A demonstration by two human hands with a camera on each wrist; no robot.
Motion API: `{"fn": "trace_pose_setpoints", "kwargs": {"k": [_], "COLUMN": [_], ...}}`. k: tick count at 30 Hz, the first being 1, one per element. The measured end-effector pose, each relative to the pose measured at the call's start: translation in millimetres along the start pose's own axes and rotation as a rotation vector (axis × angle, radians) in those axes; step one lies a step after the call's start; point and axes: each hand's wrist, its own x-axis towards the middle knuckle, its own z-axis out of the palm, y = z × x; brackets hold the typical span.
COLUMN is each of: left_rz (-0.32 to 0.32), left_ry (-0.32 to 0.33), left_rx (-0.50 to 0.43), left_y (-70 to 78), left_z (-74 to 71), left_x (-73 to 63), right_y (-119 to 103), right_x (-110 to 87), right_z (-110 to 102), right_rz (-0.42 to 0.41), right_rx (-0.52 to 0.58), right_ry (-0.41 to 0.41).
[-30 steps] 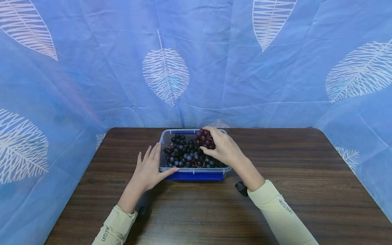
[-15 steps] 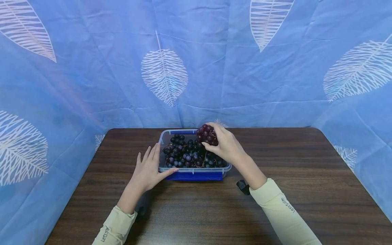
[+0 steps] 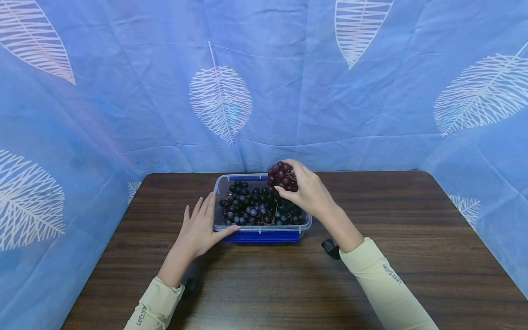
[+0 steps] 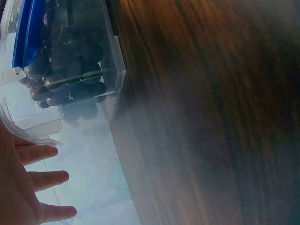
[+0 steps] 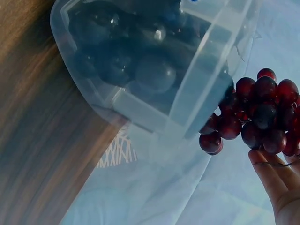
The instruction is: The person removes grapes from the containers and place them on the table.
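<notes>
Dark brown table (image 3: 412,229) here, grain running side to side, far corners rounded, and there sits the clear plastic container (image 3: 280,228), close to the far edge, left of its middle, blue latch (image 3: 260,237) facing the near edge!

the left hand (image 3: 200,229) has fingers spread — the right hand (image 3: 305,192) curls, gripping.

The left hand (image 3: 199,229) and right hand (image 3: 308,191) are bare. The left sleeve (image 3: 158,300) and right sleeve (image 3: 377,279) are pale yellow, close-fitting, each printed with small dark lettering (image 3: 392,274). A black block (image 3: 330,249) sits under the right wrist (image 3: 348,234).
</notes>
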Motion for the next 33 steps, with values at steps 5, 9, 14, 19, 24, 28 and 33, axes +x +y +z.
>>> {"fn": "trace_pose_setpoints", "kwargs": {"k": [5, 9, 14, 19, 24, 28, 33], "left_rz": [0.002, 0.002, 0.002, 0.004, 0.006, 0.004, 0.003], "left_ry": [0.004, 0.009, 0.009, 0.007, 0.007, 0.006, 0.004], "left_rx": [0.007, 0.009, 0.010, 0.006, 0.011, 0.011, 0.002], "left_y": [-0.2, -0.1, -0.1, -0.1, -0.5, -0.3, 1.1], "left_z": [0.2, 0.8, 0.8, -0.1, -0.4, -0.5, -1.2], "left_x": [0.1, 0.2, 0.4, 0.9, 1.0, 1.0, 0.7], "right_y": [1.3, 2.4, 2.6, 1.6, 1.6, 1.3, 1.8], "right_x": [0.4, 0.6, 2.4, 3.5, 4.1, 5.1, 6.2], "right_z": [-3.0, -6.0, -11.9, -17.8, -22.6, -27.1, -32.3], "right_rz": [-0.006, -0.033, -0.077, -0.079, -0.074, -0.073, -0.094], "right_rx": [-0.018, -0.041, -0.061, -0.063, -0.066, -0.069, -0.069], "right_ry": [0.010, 0.033, 0.073, 0.084, 0.088, 0.096, 0.112]}}
